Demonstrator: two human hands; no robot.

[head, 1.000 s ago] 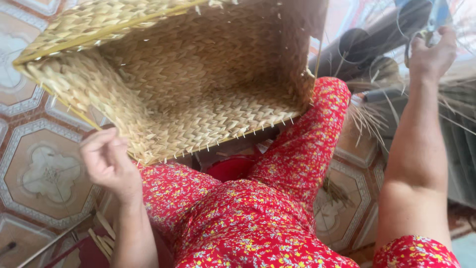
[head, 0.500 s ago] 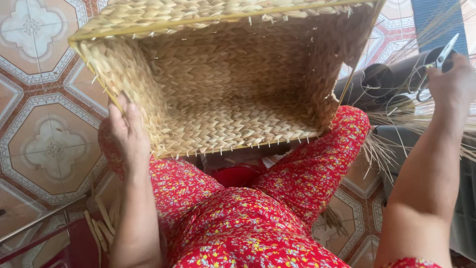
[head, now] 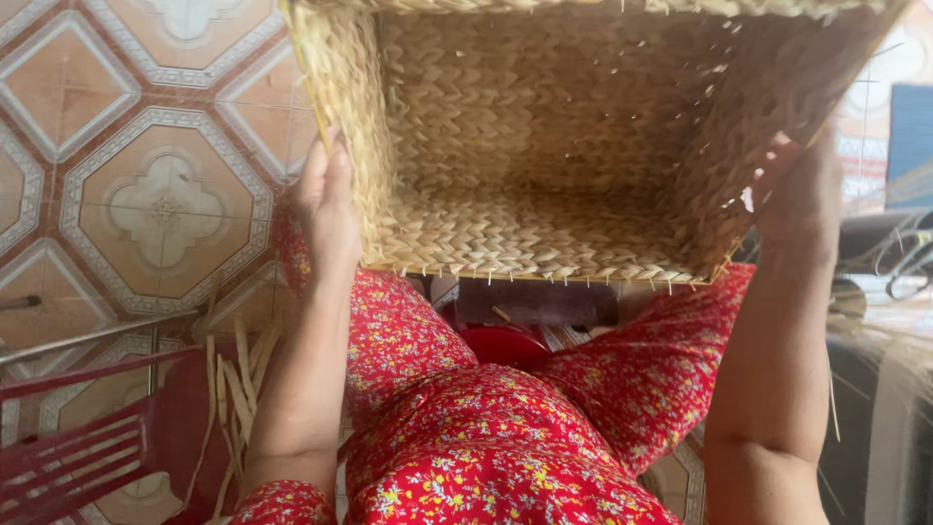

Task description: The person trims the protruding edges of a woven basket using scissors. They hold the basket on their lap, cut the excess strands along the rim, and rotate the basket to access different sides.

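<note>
Both hands now press against the outer walls of the woven straw basket [head: 544, 156], where half a second ago only the left one touched it and the right was raised off to the side holding a pair of scissors. Those scissors no longer show in that hand. The left hand [head: 328, 209] lies flat along the basket's left wall, fingers together and pointing up toward the rim. The right hand [head: 799, 199] clasps the right wall near its lower corner; its fingers are mostly hidden behind the weave, so whether they are spread or closed cannot be told. The basket itself sits closer and larger in view than before, tipped with its open mouth toward the camera, resting above the knees in the red flowered clothing [head: 486, 428]. Loose straw strips [head: 233, 389] lie on the patterned tile floor [head: 146, 185] beside a red plastic chair [head: 78, 447]. No package, label or sign is legible anywhere.
</note>
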